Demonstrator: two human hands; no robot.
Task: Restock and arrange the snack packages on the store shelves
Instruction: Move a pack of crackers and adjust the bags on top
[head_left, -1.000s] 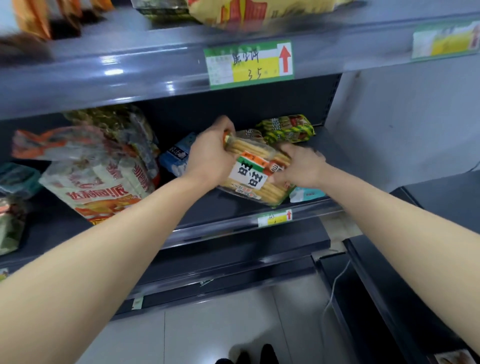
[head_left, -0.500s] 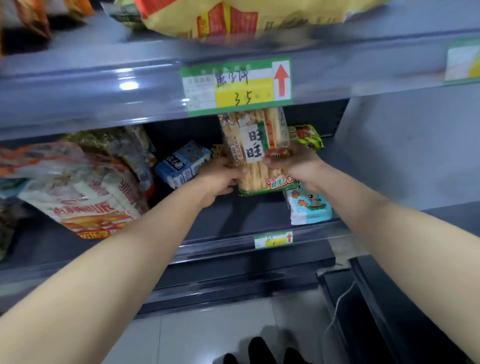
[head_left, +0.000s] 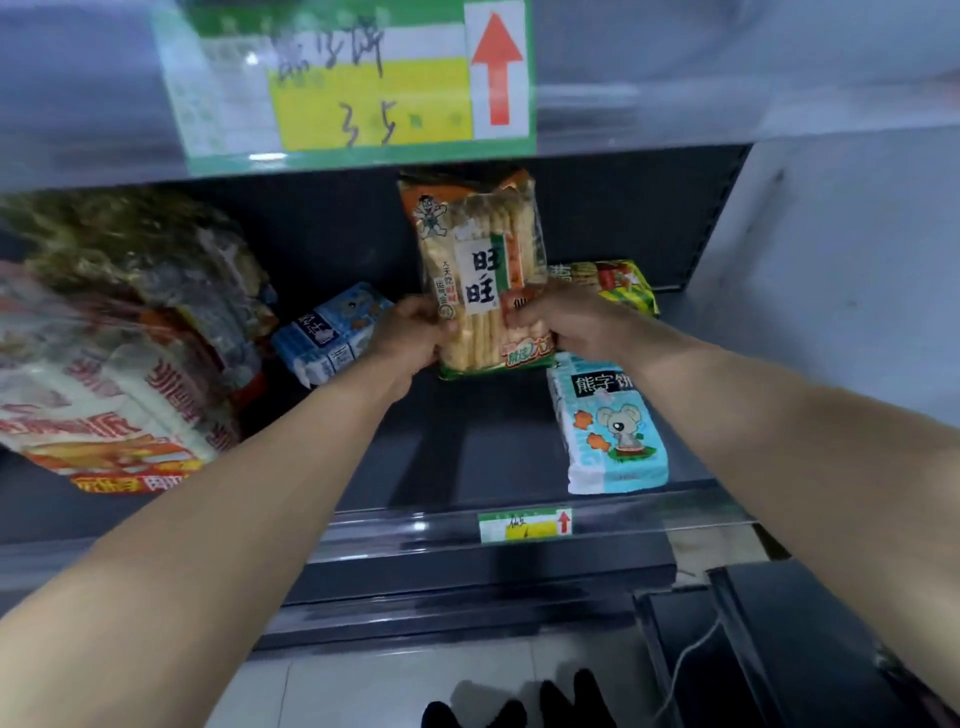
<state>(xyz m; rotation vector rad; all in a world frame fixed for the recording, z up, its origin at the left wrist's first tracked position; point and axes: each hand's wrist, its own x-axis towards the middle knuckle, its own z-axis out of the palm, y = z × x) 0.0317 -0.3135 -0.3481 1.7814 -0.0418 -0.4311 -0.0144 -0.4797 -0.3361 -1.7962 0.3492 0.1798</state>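
A clear pack of rice crackers (head_left: 480, 260) with an orange top and a white label stands upright on the dark shelf (head_left: 467, 457), near its back. My left hand (head_left: 410, 332) grips its lower left edge. My right hand (head_left: 561, 325) grips its lower right edge, fingers curled over the front. A light blue biscuit pack with a cartoon mouse (head_left: 610, 426) lies flat to the right. A second blue pack (head_left: 332, 332) lies to the left. A yellow-green pack (head_left: 618, 283) sits behind my right hand.
Large white and orange snack bags (head_left: 114, 395) are piled at the shelf's left. The upper shelf's edge carries a green and yellow price tag (head_left: 358, 83). A smaller tag (head_left: 524, 525) marks this shelf's front rail. A dark counter (head_left: 779, 649) stands at the lower right.
The cracker pack went from tilted on its side to upright and was set further back on the shelf. Both hands slid down to its lower edges. The view moved closer.
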